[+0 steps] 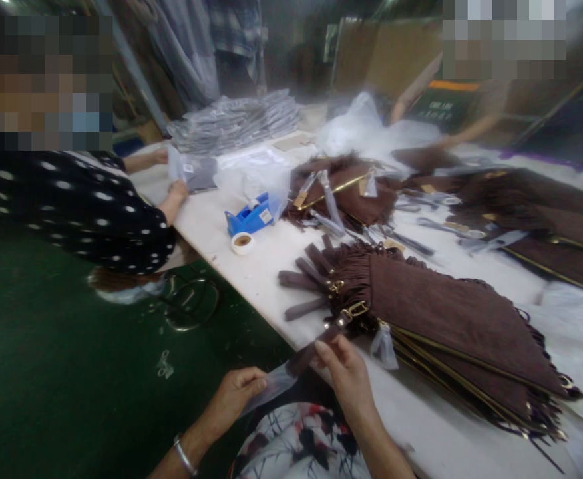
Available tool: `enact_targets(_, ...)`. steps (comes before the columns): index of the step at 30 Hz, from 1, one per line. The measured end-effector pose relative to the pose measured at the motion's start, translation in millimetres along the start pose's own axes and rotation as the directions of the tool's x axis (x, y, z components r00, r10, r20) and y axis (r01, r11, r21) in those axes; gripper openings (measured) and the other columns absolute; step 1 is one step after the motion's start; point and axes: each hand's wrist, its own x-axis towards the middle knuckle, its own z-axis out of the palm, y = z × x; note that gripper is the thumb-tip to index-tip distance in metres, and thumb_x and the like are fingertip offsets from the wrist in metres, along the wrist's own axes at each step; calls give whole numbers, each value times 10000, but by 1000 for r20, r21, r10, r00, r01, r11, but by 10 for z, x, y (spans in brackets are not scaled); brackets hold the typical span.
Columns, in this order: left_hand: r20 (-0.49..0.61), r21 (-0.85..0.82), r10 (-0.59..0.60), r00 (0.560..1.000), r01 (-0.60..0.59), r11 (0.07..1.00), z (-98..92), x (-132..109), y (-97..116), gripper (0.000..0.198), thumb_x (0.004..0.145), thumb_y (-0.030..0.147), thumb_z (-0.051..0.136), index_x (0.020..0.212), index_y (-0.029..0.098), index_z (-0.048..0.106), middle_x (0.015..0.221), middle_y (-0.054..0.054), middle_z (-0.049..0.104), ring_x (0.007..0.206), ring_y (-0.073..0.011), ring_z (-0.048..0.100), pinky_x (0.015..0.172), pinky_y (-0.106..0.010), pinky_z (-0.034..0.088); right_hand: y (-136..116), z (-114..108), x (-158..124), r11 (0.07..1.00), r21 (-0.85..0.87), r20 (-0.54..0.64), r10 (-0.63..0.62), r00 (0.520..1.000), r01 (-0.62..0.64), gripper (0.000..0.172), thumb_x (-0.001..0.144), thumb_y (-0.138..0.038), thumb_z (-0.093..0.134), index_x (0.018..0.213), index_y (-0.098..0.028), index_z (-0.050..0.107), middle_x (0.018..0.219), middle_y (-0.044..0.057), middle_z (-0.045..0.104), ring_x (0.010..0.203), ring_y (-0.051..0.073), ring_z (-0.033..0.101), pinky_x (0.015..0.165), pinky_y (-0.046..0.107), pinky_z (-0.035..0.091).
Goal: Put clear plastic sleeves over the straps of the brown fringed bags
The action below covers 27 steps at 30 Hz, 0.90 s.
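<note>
Pinched in my left hand is a clear plastic sleeve, whose mouth lies around the end of a brown wrist strap. Thumb and fingers of my right hand are closed on that strap. A gold clasp joins the strap to a stack of dark brown fringed bags with gold zips. Several more brown straps stick out from the left end of the stack. A plastic-wrapped tassel hangs at the stack's near side.
On the white table stand a blue tape dispenser and a small round cup. More brown bags lie beyond. A co-worker in a dotted sleeve handles a bagged item; another person works across the table. Grey packages are piled behind.
</note>
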Motion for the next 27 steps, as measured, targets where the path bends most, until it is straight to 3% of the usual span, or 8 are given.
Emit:
enact_targets(7,-21,-25,-2,1000,2,1000,80,8,19,306,840,422,636,832,128,721,768,-54,684,716,-185,588,668,-258,417,70,-32,-24,1000,-31,17,-1,1000,2,280,809,-458,648,848,-183,611,747,3,634,671,145,575,596,242,456)
enact_targets(13,-105,105,47,993,-36,994,204,-89,221,285,877,403,579,938,171,734,849,-50,715,809,-217,628,727,-275,449,157,-42,-41,999,2,40,50,998,-50,274,833,-455,628,923,-198,598,827,3,640,713,146,577,632,253,457)
enact_targets(17,-191,201,111,975,-71,977,326,-141,315,269,884,400,564,959,213,741,918,-38,732,872,-224,644,786,-280,455,163,-30,-31,999,-10,1,46,999,-46,274,814,-450,653,879,-194,584,766,-5,632,679,139,572,611,243,444)
enact_targets(19,-220,153,89,972,-55,987,404,-120,304,278,875,411,572,969,212,742,945,-43,737,889,-230,646,799,-287,462,162,-32,-21,998,3,-16,60,998,-60,287,791,-451,676,861,-195,567,709,-15,624,636,135,562,578,235,428)
enact_targets(22,-225,-48,-2,974,-9,999,542,-53,253,348,850,452,599,1008,173,733,960,-79,737,878,-243,652,797,-312,483,156,-49,-7,996,28,-23,82,996,-82,306,768,-459,694,843,-198,551,658,-24,613,600,135,550,545,230,404)
enact_targets(27,-76,-366,-93,993,59,929,759,-13,239,455,833,481,629,1131,140,673,1021,-140,712,841,-244,669,757,-341,520,159,-89,12,998,28,-41,58,997,-57,300,761,-457,694,771,-194,550,618,-32,594,588,131,527,560,240,395)
